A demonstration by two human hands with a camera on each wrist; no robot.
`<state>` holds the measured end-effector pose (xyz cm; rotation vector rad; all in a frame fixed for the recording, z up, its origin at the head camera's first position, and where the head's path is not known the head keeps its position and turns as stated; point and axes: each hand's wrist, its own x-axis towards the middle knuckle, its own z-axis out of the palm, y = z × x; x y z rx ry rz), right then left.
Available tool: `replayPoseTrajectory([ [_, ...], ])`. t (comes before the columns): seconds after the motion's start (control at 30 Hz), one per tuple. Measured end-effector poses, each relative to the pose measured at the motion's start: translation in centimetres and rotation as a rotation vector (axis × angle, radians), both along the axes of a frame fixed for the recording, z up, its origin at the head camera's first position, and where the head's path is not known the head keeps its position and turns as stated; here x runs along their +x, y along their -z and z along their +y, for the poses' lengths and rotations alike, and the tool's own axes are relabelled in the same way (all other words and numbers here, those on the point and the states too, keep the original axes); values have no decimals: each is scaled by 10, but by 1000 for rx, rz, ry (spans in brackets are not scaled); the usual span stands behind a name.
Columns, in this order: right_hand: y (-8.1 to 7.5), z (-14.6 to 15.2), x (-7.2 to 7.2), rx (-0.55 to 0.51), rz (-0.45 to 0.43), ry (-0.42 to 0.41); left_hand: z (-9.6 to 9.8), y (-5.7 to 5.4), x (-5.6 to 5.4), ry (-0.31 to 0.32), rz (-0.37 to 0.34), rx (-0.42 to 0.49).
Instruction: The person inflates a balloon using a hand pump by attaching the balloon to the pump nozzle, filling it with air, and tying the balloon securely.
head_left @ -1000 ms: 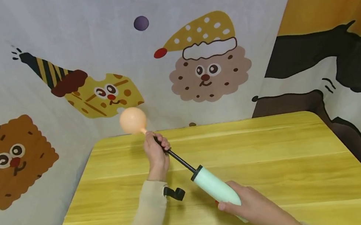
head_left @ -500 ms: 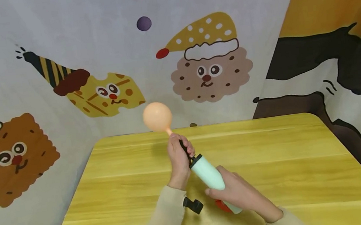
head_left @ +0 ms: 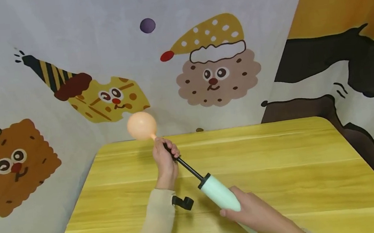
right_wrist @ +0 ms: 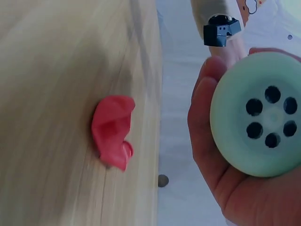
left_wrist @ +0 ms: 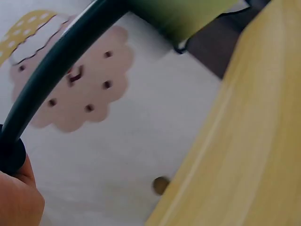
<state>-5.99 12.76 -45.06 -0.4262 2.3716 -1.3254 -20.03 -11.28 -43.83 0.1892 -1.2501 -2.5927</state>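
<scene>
In the head view a mint-green hand balloon pump (head_left: 218, 191) slants across the table, its black rod (head_left: 190, 168) drawn well out of the barrel. My left hand (head_left: 165, 159) grips the black nozzle end, where the neck of a partly inflated peach balloon (head_left: 142, 126) begins. Around the lower barrel curl the fingers of my right hand (head_left: 256, 210). The right wrist view looks at the pump's round end cap (right_wrist: 261, 150) with several holes, cupped in that hand. A limp red balloon (right_wrist: 112, 129) lies on the wood there; the head view hides it.
Beneath both hands is a yellow wood-grain table (head_left: 281, 152) with rounded far corners. A cartoon-printed cloth (head_left: 113, 44) hangs behind and at the sides. A black wrist mount (head_left: 183, 202) sticks out from the left sleeve.
Half a second ago the hands were close, with the rod pushed into the barrel. Now they have drawn apart, baring the rod. The peach balloon looks slightly larger than one second ago.
</scene>
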Motion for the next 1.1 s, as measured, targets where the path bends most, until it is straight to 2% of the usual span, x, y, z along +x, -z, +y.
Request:
replayPoseTrajectory([
  [0.1,0,13,5,23,11,-33,-11,-2,-3,-24,30,40],
  [0.17,-1,17,4,47,52,-40,-13,-3,-4,-38,51,57],
  [0.3,-3,15,-5,83,140,-44,-4,-3,0,-19,69,54],
  [0.37,-4,9,-9,91,156,-44,4,-2,3,-4,73,48],
  [0.53,-8,-7,-20,97,159,-12,23,1,11,23,84,25],
  [0.67,-9,-17,-30,85,148,7,37,5,20,78,61,-17],
  [0.77,-8,-22,-34,53,110,12,42,9,23,88,36,-36],
  [0.97,-3,-24,-26,-10,33,46,35,13,17,81,15,-58],
  [1.1,-2,-15,-14,10,36,40,21,12,10,51,10,-35],
])
